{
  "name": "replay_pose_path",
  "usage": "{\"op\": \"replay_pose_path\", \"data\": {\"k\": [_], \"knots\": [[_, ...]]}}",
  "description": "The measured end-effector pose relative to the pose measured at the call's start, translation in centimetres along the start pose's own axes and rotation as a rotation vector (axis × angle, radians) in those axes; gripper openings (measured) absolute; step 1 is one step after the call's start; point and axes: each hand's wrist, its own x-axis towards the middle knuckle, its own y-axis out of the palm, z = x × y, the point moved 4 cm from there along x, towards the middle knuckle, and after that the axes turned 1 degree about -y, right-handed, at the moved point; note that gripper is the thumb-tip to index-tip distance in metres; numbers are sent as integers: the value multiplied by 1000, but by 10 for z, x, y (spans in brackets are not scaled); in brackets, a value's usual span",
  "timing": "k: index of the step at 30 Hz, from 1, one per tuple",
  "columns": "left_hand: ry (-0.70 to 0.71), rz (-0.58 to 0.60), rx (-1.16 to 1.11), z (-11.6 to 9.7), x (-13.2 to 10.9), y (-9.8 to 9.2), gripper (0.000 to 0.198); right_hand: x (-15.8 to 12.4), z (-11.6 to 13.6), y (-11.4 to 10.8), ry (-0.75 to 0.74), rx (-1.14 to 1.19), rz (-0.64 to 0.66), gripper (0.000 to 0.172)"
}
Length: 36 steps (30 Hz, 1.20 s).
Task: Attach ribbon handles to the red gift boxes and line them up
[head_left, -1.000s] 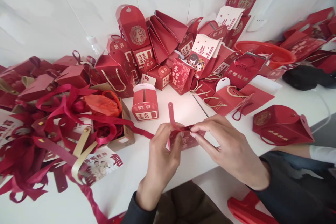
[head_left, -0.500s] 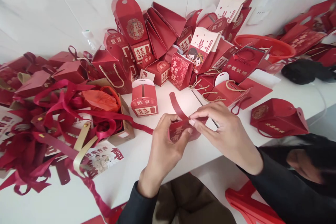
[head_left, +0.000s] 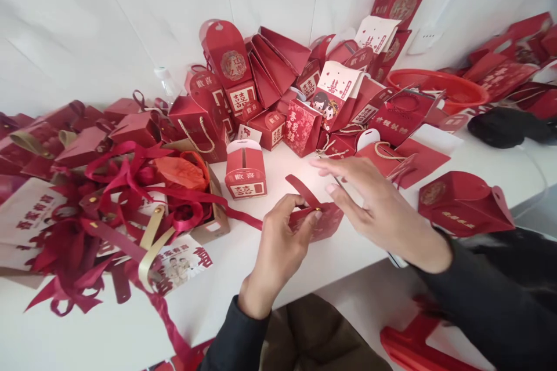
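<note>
My left hand (head_left: 278, 243) pinches a small red gift box (head_left: 319, 223) on the white table (head_left: 304, 266), thumb and fingers closed at a gold stud where a red strap handle (head_left: 302, 185) joins it. My right hand (head_left: 374, 208) hovers just right of the box with its fingers stretched out and apart, holding nothing. A finished red box with a white top (head_left: 245, 173) stands just behind, to the left.
A heap of red ribbons and straps (head_left: 108, 208) with a cardboard box (head_left: 215, 214) fills the left. Several red gift boxes and bags (head_left: 304, 93) are piled against the wall. A red basin (head_left: 439, 84), a black cloth (head_left: 505, 124) and a flat red box (head_left: 463, 203) lie right.
My right hand has let go of the small box and opened, lifting off to the right. My left hand keeps its pinch at the strap.
</note>
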Motion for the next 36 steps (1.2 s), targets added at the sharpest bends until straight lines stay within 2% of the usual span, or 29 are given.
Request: {"op": "replay_pose_path", "data": {"k": [1,3,6,9,15,19,24,28,31,36], "knots": [[-8,16,4,0,0,-1,8,8,1,0,-78,-29,74,33],[-13,27,20,0,0,-2,6,24,0,1,-188,-67,210,34],[1,9,43,0,0,-5,5,38,-5,3,-187,-48,270,25],[24,-18,76,0,-3,-7,6,35,-8,4,-123,-7,254,23],[197,-77,88,-2,-15,-6,8,0,-12,2,157,153,141,25],[309,-75,53,-4,-25,-3,13,-20,-8,-1,217,204,96,23],[422,-92,33,-10,-34,-1,14,-33,1,-9,257,237,56,26],[472,-89,7,-13,-37,0,13,-37,9,-11,204,190,89,27],[475,-84,0,-14,-38,0,14,-40,13,-11,139,154,102,26],[482,-87,-13,-13,-39,0,15,-45,11,-13,129,35,37,23]]}}
